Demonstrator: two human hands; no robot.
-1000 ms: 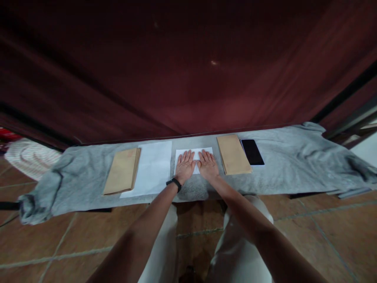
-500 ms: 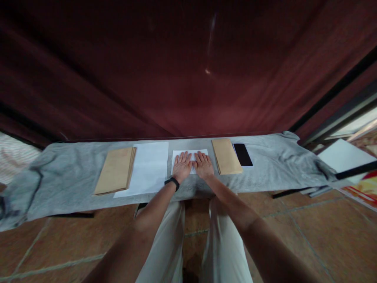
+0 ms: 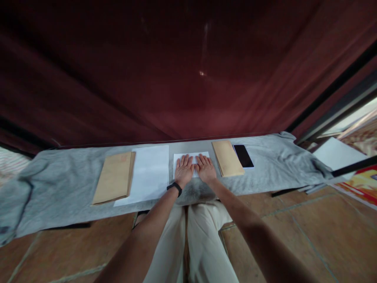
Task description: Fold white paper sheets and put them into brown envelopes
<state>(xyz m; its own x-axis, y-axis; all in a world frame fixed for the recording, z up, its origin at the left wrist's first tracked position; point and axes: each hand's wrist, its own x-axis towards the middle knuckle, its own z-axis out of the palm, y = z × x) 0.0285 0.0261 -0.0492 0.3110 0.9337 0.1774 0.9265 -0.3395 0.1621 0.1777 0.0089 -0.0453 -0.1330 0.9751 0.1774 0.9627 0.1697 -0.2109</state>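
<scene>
My left hand (image 3: 184,171) and my right hand (image 3: 205,169) lie flat, side by side, fingers spread, pressing on a small folded white paper (image 3: 179,158) on a grey cloth-covered bench (image 3: 265,165). A black band is on my left wrist. Left of the hands lies a larger white sheet (image 3: 149,173), and beside it a stack of brown envelopes (image 3: 114,177). To the right of my hands sits a second brown envelope stack (image 3: 227,158), then a black phone (image 3: 243,155).
A dark red curtain (image 3: 176,70) hangs right behind the bench. The floor is brown tile (image 3: 309,236). A white board and colourful sheet (image 3: 350,165) lie at the far right. My light trousers show below the bench.
My hands have stayed flat on the folded paper. The head view has shifted, so the bench sits a little differently in the picture and my legs have come together.
</scene>
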